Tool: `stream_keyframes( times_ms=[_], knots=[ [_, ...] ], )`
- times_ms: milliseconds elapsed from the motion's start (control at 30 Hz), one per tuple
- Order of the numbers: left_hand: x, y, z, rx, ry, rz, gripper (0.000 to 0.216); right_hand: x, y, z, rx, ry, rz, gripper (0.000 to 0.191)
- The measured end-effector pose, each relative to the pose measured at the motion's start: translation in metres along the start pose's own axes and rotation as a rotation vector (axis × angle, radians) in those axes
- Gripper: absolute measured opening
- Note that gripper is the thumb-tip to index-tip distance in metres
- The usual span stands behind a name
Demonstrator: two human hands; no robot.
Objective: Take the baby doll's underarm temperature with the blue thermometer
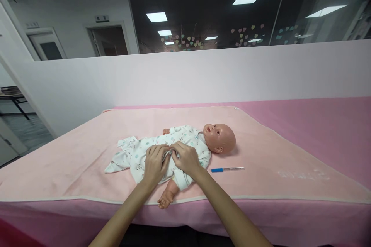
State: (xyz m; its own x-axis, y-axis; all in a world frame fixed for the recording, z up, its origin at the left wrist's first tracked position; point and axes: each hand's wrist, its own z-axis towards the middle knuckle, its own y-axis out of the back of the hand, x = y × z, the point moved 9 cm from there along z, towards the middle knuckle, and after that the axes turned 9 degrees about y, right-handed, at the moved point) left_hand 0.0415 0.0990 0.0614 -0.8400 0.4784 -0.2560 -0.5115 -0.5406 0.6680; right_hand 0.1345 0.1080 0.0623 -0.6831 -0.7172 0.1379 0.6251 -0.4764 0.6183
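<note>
A baby doll (pixel 218 137) lies on its back on a light pink blanket (pixel 87 162), head to the right. It wears a white printed romper (pixel 139 152). One bare arm and hand (pixel 166 197) sticks out toward the front edge. My left hand (pixel 155 164) and my right hand (pixel 187 158) rest together on the doll's belly, fingers curled and pinching the romper's fabric at its front opening. A thin thermometer with a blue end (pixel 227 169) lies on the blanket just right of my right forearm.
The blanket covers a table with a darker pink cover (pixel 319 123). A low white partition (pixel 188 77) stands right behind it, with dark glass windows above. A doorway and a desk show at the far left.
</note>
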Motion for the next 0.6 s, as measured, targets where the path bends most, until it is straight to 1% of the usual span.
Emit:
stream_keyframes(
  times_ms=[167, 367, 600],
  knots=[
    [0.0040, 0.0024, -0.0001, -0.010, 0.026, -0.055, 0.009, -0.0029, 0.0000, -0.0010, -0.010, -0.017, 0.031, 0.018],
    [0.0031, 0.0053, -0.0011, -0.019, 0.020, -0.118, 0.013, -0.0061, 0.0015, -0.0016, -0.045, -0.037, 0.045, 0.018],
    [0.0057, 0.0028, -0.0016, -0.006, 0.049, -0.067, 0.012, -0.0034, 0.0053, -0.0011, -0.046, -0.048, 0.062, 0.019]
  ],
)
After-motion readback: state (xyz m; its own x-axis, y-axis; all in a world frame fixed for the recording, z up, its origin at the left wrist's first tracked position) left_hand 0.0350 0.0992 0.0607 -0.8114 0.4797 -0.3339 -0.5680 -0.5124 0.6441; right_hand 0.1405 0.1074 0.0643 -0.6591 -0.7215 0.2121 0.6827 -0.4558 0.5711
